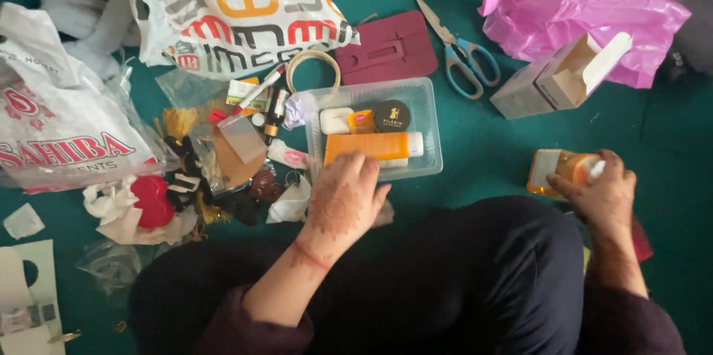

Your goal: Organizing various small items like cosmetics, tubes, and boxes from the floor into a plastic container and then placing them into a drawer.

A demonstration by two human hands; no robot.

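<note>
My left hand (343,199) rests palm down on the near rim of a clear plastic tray (429,126), fingers touching an orange tube (368,147) that lies inside it. The tray also holds a white bar, a small orange packet and a round black lid (392,116). My right hand (605,191) grips an orange bottle with a white cap (558,171) low over the green floor, to the right of my knee. Dark trousers cover my crossed legs below both hands.
Blue-handled scissors (466,58), a maroon plastic stand (388,49) and an open cardboard box (561,76) lie beyond the tray. Pink wrapping (587,10) sits far right. Printed plastic bags (238,10), a tape ring, small bottles and scraps crowd the left.
</note>
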